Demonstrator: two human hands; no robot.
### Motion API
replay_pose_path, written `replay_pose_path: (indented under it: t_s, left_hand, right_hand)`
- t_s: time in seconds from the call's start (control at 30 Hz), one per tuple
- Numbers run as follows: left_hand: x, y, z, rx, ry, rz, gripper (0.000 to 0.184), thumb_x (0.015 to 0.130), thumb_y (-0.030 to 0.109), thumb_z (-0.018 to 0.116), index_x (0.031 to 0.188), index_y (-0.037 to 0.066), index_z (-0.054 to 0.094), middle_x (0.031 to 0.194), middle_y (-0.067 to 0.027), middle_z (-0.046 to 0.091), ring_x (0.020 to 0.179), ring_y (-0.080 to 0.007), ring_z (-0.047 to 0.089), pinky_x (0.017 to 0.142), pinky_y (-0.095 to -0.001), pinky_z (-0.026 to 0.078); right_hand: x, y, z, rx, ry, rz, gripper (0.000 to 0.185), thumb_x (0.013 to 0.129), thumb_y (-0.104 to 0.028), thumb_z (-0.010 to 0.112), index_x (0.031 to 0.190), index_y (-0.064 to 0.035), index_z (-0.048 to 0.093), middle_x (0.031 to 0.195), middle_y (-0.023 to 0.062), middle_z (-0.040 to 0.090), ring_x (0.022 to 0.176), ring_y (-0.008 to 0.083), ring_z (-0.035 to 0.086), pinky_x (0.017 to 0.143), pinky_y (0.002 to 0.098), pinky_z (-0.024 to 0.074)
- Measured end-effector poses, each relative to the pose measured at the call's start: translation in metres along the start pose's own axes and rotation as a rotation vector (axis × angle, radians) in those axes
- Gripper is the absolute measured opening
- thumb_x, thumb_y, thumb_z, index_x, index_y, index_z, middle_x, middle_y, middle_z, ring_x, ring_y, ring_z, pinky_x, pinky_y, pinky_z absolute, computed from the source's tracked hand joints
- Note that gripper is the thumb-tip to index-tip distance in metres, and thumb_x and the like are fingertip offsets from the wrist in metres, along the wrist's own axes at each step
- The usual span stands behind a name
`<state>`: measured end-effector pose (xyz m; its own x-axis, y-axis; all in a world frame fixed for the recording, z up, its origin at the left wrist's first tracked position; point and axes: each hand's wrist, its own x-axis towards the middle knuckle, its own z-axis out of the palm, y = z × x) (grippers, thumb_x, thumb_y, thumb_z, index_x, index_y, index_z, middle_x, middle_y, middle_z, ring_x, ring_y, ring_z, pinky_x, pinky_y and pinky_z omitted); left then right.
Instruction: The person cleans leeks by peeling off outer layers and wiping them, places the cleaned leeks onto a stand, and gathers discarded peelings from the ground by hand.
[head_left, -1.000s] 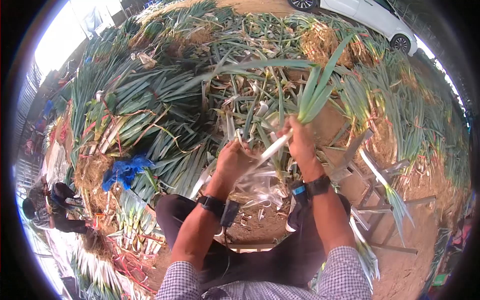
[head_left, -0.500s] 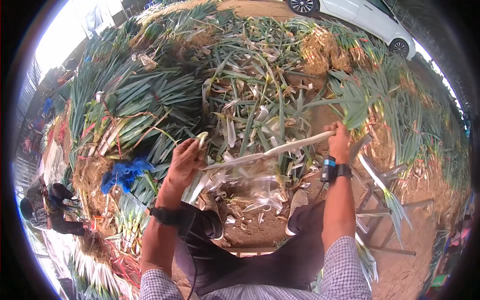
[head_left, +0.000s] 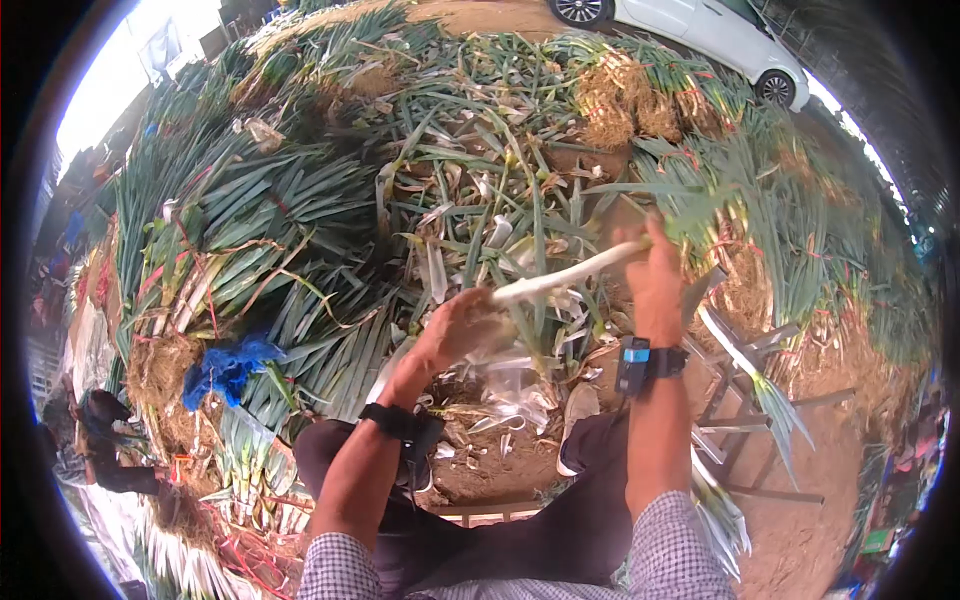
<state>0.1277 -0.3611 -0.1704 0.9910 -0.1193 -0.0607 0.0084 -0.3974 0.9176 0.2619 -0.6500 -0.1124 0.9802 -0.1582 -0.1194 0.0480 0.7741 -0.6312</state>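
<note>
A long white-stemmed leek (head_left: 570,275) stretches between my two hands, its green leaves at the right blurred. My left hand (head_left: 462,325) is closed round the stem's lower left end. Near the leaf end, my right hand (head_left: 652,275) grips the upper stem. Cut or peeled leaf scraps (head_left: 500,232) cover the ground beyond the hands. Beside my right wrist a metal frame (head_left: 735,420) carries a trimmed leek (head_left: 745,355) with its leaves hanging over it.
Piled leeks (head_left: 270,210) lie at the left, near a blue net bundle (head_left: 228,372). More leeks (head_left: 830,230) fill the right side. Another person (head_left: 100,440) is at the far left. A white car (head_left: 700,35) stands at the back.
My hands spread apart along the leek, then my left hand came back right to its lower end. The stem stays in my right hand, and the whole view has shifted slightly.
</note>
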Motion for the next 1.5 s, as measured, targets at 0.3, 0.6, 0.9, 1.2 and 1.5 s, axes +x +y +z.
replay_pose_path:
  t_s: [0.3,0.6,0.9,1.2,1.5]
  left_hand:
    - [-0.023,0.004,0.035,-0.233,0.060,-0.094,0.042,0.088,0.030,0.071,0.116,0.000,0.064,0.093,-0.0067,0.069,0.081,-0.0147,0.060,0.073,-0.0288,0.048]
    - [-0.006,0.060,0.066,0.348,0.436,0.239,0.033,0.086,0.019,0.068,0.115,0.003,0.062,0.099,-0.0176,0.067,0.090,-0.0347,0.063,0.078,-0.0443,0.049]
    - [0.017,0.060,0.076,0.211,0.347,0.264,0.017,0.089,0.016,0.064,0.094,0.001,0.066,0.081,-0.0199,0.066,0.074,-0.0381,0.065,0.066,-0.0433,0.051]
    - [0.019,0.032,0.074,-0.211,0.390,0.134,0.017,0.095,0.014,0.060,0.104,-0.001,0.061,0.081,-0.0036,0.062,0.070,-0.0109,0.054,0.063,-0.0280,0.047]
    - [0.007,0.060,0.102,0.296,0.447,0.254,0.034,0.085,0.017,0.073,0.112,0.003,0.058,0.095,-0.0154,0.065,0.088,-0.0321,0.064,0.081,-0.0430,0.049]
  right_hand:
    - [-0.030,-0.012,0.011,-0.122,-0.414,0.156,0.023,0.095,-0.013,0.061,0.113,-0.0003,0.054,0.100,0.0163,0.065,0.091,0.0288,0.067,0.091,0.0524,0.0557]
    - [-0.039,0.011,0.022,-0.458,-0.297,-0.012,0.025,0.089,-0.015,0.072,0.103,0.0012,0.058,0.095,0.0135,0.067,0.085,0.0253,0.070,0.075,0.0389,0.0621]
    - [-0.037,0.031,0.012,-0.449,-0.317,0.025,0.029,0.082,-0.011,0.079,0.098,0.0012,0.058,0.087,0.0114,0.067,0.069,0.0193,0.068,0.066,0.0326,0.0612]
    - [-0.032,0.019,0.007,-0.498,-0.253,-0.117,0.024,0.085,-0.016,0.077,0.092,0.0001,0.061,0.075,0.0102,0.067,0.062,0.0180,0.066,0.058,0.0326,0.0587]
    - [-0.055,0.046,0.027,-0.430,-0.159,-0.113,0.024,0.085,-0.015,0.076,0.082,-0.0009,0.058,0.069,0.0116,0.066,0.056,0.0189,0.065,0.053,0.0333,0.0556]
